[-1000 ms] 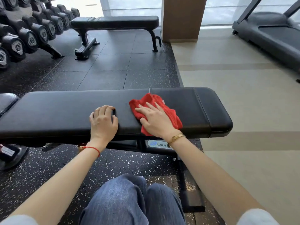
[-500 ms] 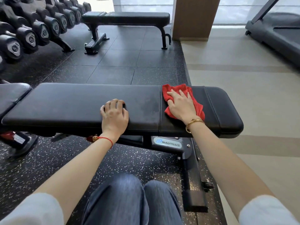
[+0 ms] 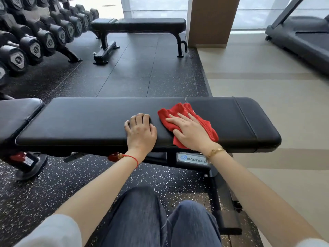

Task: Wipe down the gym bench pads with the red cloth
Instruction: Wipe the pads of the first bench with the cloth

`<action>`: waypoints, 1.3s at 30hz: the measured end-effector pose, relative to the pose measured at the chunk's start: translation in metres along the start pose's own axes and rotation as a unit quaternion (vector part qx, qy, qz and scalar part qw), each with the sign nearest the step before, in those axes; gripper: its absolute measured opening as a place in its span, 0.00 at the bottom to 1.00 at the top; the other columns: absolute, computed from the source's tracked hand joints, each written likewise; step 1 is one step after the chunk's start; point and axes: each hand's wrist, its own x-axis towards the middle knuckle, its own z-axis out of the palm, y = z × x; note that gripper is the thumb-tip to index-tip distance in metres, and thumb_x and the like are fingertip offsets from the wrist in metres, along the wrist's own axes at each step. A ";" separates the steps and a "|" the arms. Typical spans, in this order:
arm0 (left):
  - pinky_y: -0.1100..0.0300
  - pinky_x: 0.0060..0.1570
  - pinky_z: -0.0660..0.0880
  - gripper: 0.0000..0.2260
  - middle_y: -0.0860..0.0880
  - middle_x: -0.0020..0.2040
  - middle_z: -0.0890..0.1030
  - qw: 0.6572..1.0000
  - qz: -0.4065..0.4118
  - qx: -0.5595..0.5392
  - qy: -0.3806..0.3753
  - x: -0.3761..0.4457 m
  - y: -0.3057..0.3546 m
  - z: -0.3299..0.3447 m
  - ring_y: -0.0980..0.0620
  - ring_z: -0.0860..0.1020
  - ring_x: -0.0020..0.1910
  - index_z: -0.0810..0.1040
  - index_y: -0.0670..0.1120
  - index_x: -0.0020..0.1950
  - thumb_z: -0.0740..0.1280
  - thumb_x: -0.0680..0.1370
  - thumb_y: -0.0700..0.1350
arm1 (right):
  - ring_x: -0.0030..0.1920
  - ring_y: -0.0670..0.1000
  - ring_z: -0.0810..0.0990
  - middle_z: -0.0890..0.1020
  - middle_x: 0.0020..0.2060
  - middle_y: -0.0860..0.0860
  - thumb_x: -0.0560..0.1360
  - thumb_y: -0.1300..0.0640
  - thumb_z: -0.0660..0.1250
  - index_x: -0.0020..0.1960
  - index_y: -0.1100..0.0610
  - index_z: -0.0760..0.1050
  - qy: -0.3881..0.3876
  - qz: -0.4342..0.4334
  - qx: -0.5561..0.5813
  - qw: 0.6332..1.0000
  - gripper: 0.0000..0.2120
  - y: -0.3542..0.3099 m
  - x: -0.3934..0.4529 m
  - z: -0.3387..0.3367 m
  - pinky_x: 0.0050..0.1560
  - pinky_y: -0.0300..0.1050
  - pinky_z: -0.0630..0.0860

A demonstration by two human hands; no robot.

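Observation:
A long black bench pad [image 3: 85,122] lies crosswise in front of me, with a shorter black pad [image 3: 16,113] at its left end. A crumpled red cloth [image 3: 179,113] lies on the long pad, right of its middle. My right hand [image 3: 190,132] presses flat on the cloth with straight, spread fingers. Beside it to the left, my left hand [image 3: 140,131] rests on the bare pad, fingers curled under at the tips and holding nothing. A narrow gap separates the two hands.
A dumbbell rack [image 3: 35,38] fills the far left. A second flat bench [image 3: 138,25] stands at the back, next to a brown pillar [image 3: 211,20]. A treadmill [image 3: 302,38] sits at the far right on the beige floor. My knees [image 3: 160,218] are below the bench.
My right hand has slid the red cloth leftwards along the pad, back toward my left hand, after going right. My left hand has stayed in place.

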 end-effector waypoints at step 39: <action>0.46 0.65 0.63 0.11 0.49 0.57 0.78 0.997 -0.009 -0.074 0.024 0.036 -0.083 -0.011 0.45 0.72 0.61 0.77 0.48 0.56 0.63 0.74 0.47 | 0.77 0.50 0.59 0.66 0.74 0.45 0.77 0.53 0.59 0.73 0.47 0.67 -0.006 0.041 -0.006 0.999 0.23 -0.079 0.078 0.039 0.77 0.50 0.45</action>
